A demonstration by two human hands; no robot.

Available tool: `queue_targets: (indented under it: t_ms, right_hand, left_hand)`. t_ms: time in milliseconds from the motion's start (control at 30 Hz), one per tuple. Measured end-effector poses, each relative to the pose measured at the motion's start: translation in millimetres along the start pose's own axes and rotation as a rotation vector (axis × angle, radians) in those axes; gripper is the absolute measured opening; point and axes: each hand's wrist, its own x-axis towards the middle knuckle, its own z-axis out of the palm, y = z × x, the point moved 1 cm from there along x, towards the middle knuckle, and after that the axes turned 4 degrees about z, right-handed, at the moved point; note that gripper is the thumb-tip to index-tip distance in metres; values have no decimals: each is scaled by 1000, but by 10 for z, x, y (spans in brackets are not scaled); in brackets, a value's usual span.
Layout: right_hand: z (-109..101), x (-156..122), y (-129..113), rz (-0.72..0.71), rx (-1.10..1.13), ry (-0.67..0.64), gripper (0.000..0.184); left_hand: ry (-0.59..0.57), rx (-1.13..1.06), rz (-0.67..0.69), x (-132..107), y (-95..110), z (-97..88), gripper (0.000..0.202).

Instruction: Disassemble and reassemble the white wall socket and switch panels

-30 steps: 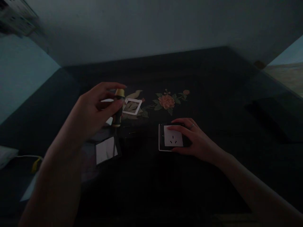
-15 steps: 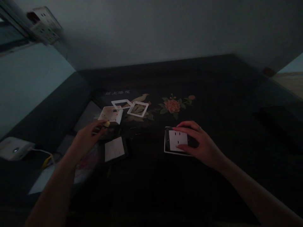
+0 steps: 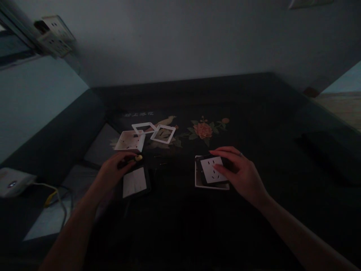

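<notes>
My right hand (image 3: 237, 171) grips a wall socket panel (image 3: 212, 171), white with dark slots and a dark border, thumb on its face and fingers over the far edge. The panel sits tilted over a white back box (image 3: 198, 180), whose left and near rims show. My left hand (image 3: 117, 165) is closed around a yellow-ended tool (image 3: 138, 158); most of it is hidden in the fingers. Just below that hand lies a dark square piece with a pale face (image 3: 134, 183). Behind it is an open white box (image 3: 130, 140), with thin wires or marks inside.
Two white square frames, one (image 3: 143, 124) overlapping the other (image 3: 172, 134), lie farther back. Small screws (image 3: 163, 163) rest between the hands. A white device (image 3: 15, 182) with a cable stands at the left. Wall sockets (image 3: 58, 28) are at upper left; a dark flat object (image 3: 332, 154) lies right.
The socket panel has turned and tilted in my right hand, uncovering more of the back box's left side. My left hand has moved right and slightly nearer with the yellow-ended tool.
</notes>
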Motion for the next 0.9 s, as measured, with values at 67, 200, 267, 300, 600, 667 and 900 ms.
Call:
queue_targets:
  t_ms: [67, 200, 267, 300, 600, 667, 900]
  right_hand:
    - [-27, 6, 3, 111, 108, 23, 29]
    - [-77, 23, -10, 206, 248, 42, 29]
    - [-96, 24, -24, 218, 291, 52, 28]
    - [-103, 20, -31, 229, 324, 59, 28]
    - [-120, -103, -203, 217, 401, 106, 27]
    - [-114, -150, -260, 185, 347, 128, 26]
    - [-89, -302, -341, 14, 146, 180, 24]
  left_hand:
    - [-11, 0, 2, 20, 2, 7, 57]
    - [-21, 2, 35, 27, 39, -50, 54]
    - [1, 20, 67, -8, 144, -100, 48]
    - [18, 26, 82, -37, 236, -117, 44]
    - [-324, -662, 26, -255, 1745, 449, 38]
    - [-391, -827, -38, -231, 1890, 571, 44]
    - [-452, -984, -229, -235, 1855, 626, 29]
